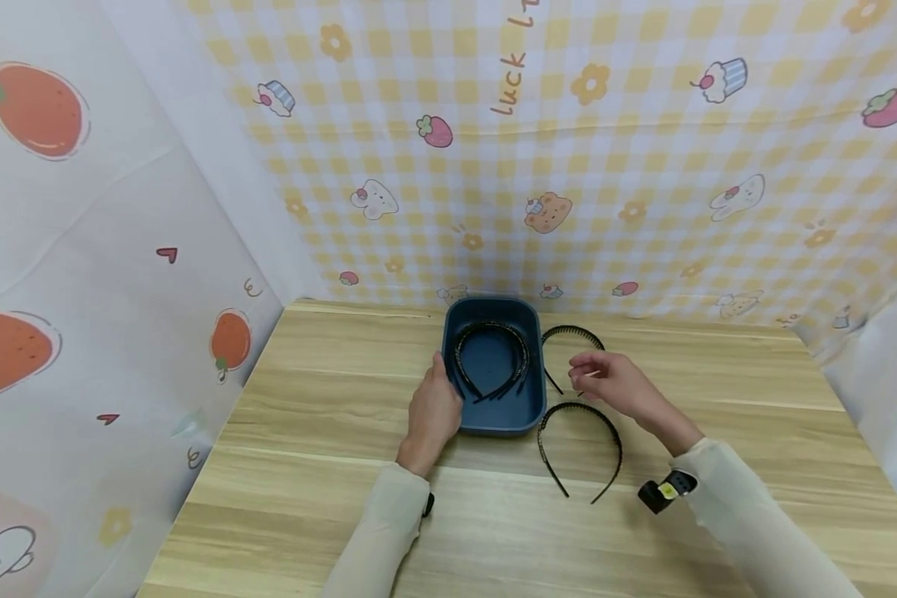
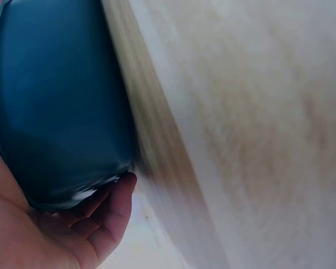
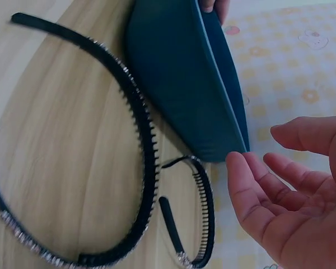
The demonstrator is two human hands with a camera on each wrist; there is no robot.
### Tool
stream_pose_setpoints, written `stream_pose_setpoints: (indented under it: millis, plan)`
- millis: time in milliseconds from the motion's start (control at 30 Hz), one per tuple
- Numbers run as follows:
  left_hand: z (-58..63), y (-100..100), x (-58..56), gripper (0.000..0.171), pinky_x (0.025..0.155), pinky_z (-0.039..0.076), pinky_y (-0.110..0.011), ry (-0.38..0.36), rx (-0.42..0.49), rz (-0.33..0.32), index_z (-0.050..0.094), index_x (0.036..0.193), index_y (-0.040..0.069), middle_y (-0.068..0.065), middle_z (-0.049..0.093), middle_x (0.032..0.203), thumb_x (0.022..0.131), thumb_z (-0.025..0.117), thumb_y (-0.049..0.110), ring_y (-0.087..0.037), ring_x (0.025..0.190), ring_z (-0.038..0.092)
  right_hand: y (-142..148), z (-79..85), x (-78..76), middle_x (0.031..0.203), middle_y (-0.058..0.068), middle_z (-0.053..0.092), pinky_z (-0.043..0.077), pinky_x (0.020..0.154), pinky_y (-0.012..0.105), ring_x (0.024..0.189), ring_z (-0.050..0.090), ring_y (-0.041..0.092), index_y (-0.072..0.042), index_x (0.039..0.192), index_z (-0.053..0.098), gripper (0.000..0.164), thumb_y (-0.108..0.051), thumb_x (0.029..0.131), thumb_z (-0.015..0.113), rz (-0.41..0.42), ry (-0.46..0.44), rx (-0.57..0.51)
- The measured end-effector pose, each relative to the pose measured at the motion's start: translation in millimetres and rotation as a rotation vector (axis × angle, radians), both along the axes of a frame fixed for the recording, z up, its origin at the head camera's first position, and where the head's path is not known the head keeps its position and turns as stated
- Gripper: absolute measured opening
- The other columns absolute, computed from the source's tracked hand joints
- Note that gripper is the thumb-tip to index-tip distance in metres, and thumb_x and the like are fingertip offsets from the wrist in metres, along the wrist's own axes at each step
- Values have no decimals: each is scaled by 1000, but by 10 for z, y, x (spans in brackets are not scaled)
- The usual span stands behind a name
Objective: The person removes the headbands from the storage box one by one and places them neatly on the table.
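A dark blue plastic bin (image 1: 486, 422) stands on the wooden table with black headbands (image 1: 491, 325) lying inside; their exact number is hard to tell where they overlap. My left hand (image 1: 435, 407) grips the bin's left side, its thumb at the rim and its fingers against the wall in the left wrist view. Right of the bin lie two toothed black headbands, a nearer headband (image 1: 619, 448) and a farther headband (image 1: 574, 329). Over the farther one hovers my right hand (image 1: 611, 382), its fingers loosely bent and holding nothing. Glittery trim shows on the nearer headband (image 3: 148, 151) in the right wrist view.
The wooden table (image 1: 329, 390) meets a yellow checked cloth (image 1: 643, 166) hung behind it. A white printed sheet (image 1: 142, 191) hangs along the left side. The bin's back end stands close to the checked cloth.
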State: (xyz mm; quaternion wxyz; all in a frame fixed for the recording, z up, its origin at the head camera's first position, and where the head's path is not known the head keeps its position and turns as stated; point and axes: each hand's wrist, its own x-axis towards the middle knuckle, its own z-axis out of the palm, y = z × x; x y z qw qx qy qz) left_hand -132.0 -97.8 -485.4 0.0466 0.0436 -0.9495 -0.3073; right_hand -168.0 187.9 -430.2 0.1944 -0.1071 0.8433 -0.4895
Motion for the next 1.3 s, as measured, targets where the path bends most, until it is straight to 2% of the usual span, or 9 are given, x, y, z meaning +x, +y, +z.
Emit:
stream_pose_setpoints:
  millis: [233,433,667,1067,1167,1300]
  plan:
    - [-4,8,-7,56,44,38,-29,7,-7,-2,31,151,-7,-23,63,119,99,48,3,-17,51,48,-146,39,-74,128,31,58,55,86,46,111,61,37,9,138,49,43,-8,100,56,6,39,-7]
    - [-2,7,-10,54,47,43,-33,37,-11,7,34,149,-8,-24,64,117,99,48,3,-24,58,56,-324,52,-136,130,29,59,54,91,43,117,59,40,9,140,48,44,-5,98,56,18,89,-7]
    - [-9,7,-9,54,48,44,-34,34,-13,4,33,150,-8,-24,63,120,99,48,4,-24,59,57,-561,31,-215,133,24,60,51,97,46,120,59,37,5,138,52,45,-10,97,60,4,117,58]
    - [-9,0,-5,55,51,46,-34,27,-9,9,32,150,-7,-24,62,125,99,47,3,-25,62,58,-922,-60,-317,148,28,42,44,105,50,133,46,41,9,147,36,57,-12,98,58,53,-6,97]
    - [-17,-2,-7,55,52,47,-35,28,-13,6,32,150,-8,-24,62,124,99,48,3,-26,64,60,-998,-76,-314,153,28,36,41,108,50,137,42,42,8,150,31,62,-13,98,58,39,-14,135]
    - [-25,-2,-14,55,54,49,-37,31,-20,1,32,150,-8,-24,62,123,99,48,4,-27,67,61,-1061,-98,-318,153,27,36,40,108,51,138,40,41,8,151,29,65,-15,98,59,17,-16,170]
